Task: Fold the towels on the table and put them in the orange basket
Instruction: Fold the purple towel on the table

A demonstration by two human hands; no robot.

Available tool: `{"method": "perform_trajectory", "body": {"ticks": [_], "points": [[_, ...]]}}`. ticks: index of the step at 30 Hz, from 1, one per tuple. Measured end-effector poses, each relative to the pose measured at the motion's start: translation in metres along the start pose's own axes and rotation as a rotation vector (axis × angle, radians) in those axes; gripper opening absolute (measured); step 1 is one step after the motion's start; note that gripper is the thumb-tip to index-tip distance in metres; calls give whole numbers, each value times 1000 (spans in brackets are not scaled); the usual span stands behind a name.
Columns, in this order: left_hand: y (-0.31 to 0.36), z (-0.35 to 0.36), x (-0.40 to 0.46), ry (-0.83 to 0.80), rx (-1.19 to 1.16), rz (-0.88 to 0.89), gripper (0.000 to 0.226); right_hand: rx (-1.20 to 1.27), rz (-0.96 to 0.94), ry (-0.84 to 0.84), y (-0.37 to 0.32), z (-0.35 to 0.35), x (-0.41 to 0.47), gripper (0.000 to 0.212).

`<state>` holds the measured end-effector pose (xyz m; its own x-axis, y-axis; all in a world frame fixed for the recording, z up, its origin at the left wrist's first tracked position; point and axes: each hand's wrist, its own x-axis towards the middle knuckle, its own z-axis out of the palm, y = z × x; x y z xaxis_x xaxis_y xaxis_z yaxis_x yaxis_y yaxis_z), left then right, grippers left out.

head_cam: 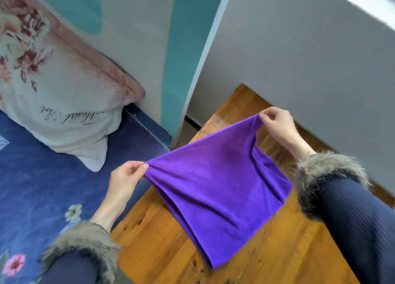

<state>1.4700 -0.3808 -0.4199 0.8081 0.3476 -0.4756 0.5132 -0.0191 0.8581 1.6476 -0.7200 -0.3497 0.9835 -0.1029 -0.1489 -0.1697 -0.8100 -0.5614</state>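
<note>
So the purple towel (215,181) hangs between both hands, its lower fold resting on the table (162,241) near the left edge. Left hand (125,177) and right hand (277,126) each pinch a top corner; top edge runs diagonally, right hand farther away. No basket in view.

Towel (215,189) over table (166,247); pillow (64,104) probably left.

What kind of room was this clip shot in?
Most likely a bedroom at home. A floral pillow leans against the wall on a blue flowered bedspread, beside a small wooden table where both hands hold up a purple towel.
</note>
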Motion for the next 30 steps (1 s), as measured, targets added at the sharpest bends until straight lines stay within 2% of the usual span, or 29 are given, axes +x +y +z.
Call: {"method": "perform_trajectory", "body": {"ticks": [5, 12, 16, 21, 30], "points": [[56, 13, -21, -61, -100, 130, 5, 174, 66, 102, 19, -81, -63, 12], [135, 53, -88, -111, 18, 463, 13, 273, 44, 272, 56, -187, -172, 9], [174, 74, -130, -198, 128, 613, 14, 293, 64, 387, 80, -231, -229, 7], [213, 92, -165, -296, 209, 749, 14, 452, 98, 557, 96, -268, -278, 5], [239, 113, -187, -408, 205, 829, 7, 707, 137, 634, 109, -290, -324, 14]]}}
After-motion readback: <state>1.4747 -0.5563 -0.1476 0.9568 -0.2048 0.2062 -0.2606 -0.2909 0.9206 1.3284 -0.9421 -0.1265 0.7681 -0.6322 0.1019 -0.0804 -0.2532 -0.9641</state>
